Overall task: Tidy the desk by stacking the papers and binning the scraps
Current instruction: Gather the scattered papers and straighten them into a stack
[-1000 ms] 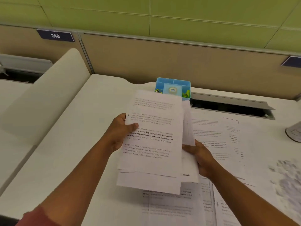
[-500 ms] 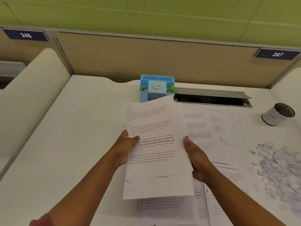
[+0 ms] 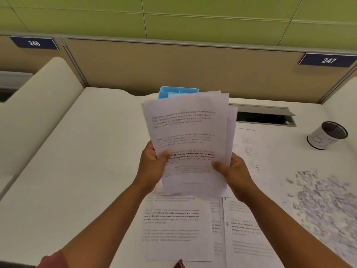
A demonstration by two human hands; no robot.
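I hold a stack of printed papers (image 3: pixel 188 136) tilted up above the white desk (image 3: pixel 77 171). My left hand (image 3: pixel 152 169) grips its lower left edge, thumb on the top sheet. My right hand (image 3: pixel 233 175) grips the lower right edge, thumb also on top. The sheets are unevenly aligned at the upper right. More printed sheets (image 3: pixel 179 229) lie flat on the desk beneath my hands and to the right. A heap of torn paper scraps (image 3: pixel 326 202) spreads over the desk at the right.
A blue desk organiser (image 3: pixel 177 91) stands behind the held stack, mostly hidden. A small round bin (image 3: pixel 326 135) with a dark inside stands at the far right. A cable slot (image 3: pixel 264 117) runs along the back. Partition panels enclose the desk on the back and sides.
The stack has been lifted and tilted more upright, now covering most of the blue organiser. Both hands have slid toward its bottom edge. The view has shifted slightly.
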